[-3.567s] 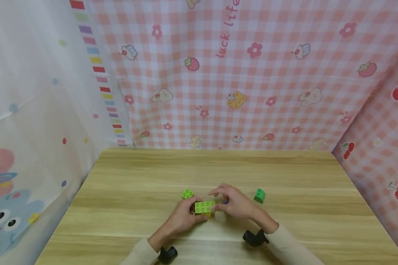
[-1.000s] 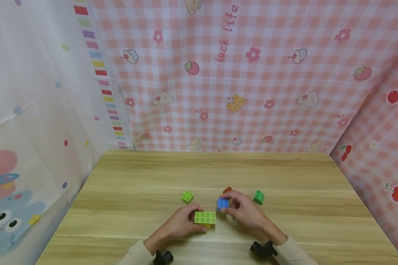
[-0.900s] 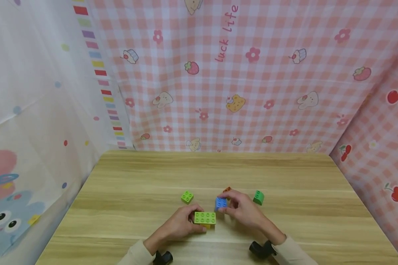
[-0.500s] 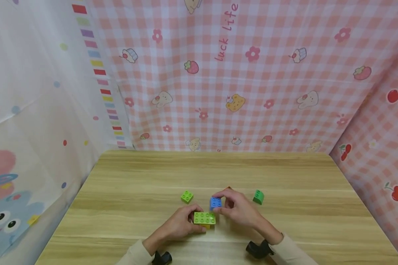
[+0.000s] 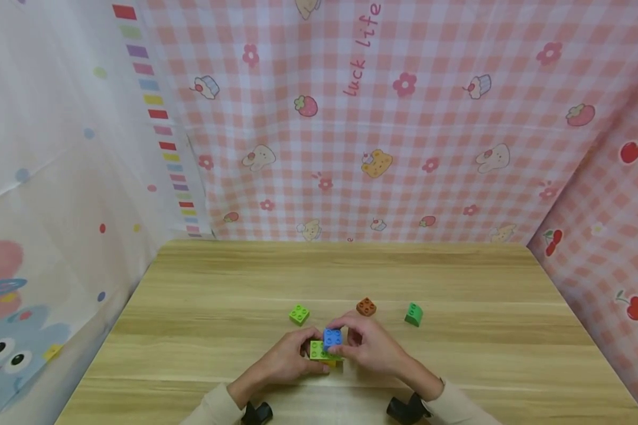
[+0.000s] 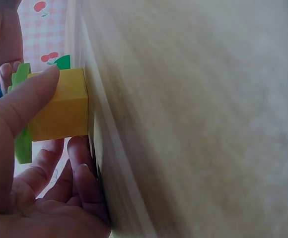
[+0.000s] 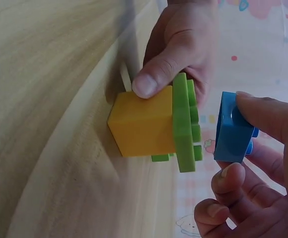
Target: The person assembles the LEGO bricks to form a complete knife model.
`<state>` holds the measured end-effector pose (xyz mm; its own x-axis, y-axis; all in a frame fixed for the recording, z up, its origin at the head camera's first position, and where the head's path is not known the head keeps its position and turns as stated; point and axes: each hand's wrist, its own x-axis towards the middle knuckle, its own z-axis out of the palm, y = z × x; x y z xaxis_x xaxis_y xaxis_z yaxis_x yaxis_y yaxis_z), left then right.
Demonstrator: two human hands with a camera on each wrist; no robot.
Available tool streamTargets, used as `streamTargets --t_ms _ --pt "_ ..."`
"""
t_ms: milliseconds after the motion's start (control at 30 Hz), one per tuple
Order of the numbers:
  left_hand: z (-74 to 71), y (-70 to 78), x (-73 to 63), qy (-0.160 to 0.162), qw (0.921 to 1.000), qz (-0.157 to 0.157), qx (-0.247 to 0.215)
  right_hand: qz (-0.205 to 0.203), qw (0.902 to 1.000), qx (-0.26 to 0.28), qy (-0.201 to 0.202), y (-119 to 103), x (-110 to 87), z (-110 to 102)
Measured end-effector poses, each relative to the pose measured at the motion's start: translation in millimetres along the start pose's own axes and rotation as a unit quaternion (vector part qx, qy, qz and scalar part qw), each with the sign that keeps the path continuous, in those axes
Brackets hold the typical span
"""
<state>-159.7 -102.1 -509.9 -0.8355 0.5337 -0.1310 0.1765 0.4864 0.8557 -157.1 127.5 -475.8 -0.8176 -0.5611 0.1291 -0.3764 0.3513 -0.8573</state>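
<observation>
The left hand (image 5: 292,355) grips the yellow brick (image 7: 141,124) with its thumb on the near side and fingers on the far side, while the right hand (image 5: 372,345) pinches the blue brick (image 5: 332,337) between thumb and fingertips, its other fingers curled loosely. The blue brick is between the hands, studs up, just above the lime plate (image 5: 316,349) and apart from it in the right wrist view. The plate sits atop the yellow brick, overhanging it; whether the yellow brick touches the worktop (image 5: 234,283) is hard to tell. Just beyond the left hand lies the lime brick (image 5: 299,314); beyond the right hand is the brown brick (image 5: 366,307), and farther to its right the green brick (image 5: 413,314), with a curved top. Cream sleeves (image 5: 459,404) and black wrist mounts (image 5: 406,409) show behind the hands. Well beyond them hangs a pink checked cloth (image 5: 319,136).
</observation>
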Motion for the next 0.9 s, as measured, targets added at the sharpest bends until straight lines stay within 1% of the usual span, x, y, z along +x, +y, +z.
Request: streamTargets --t_ms 533,900 --pt "0.5 -0.4 -0.8 -0.002 0.9999 0.001 -0.010 -0.032 0.9991 -0.028 -0.002 3 1.0 13" --pt "0.0 1.6 -0.8 -0.005 0.9998 -0.003 -0.020 -0.025 0.9989 -0.040 -0.002 3 2.5 13"
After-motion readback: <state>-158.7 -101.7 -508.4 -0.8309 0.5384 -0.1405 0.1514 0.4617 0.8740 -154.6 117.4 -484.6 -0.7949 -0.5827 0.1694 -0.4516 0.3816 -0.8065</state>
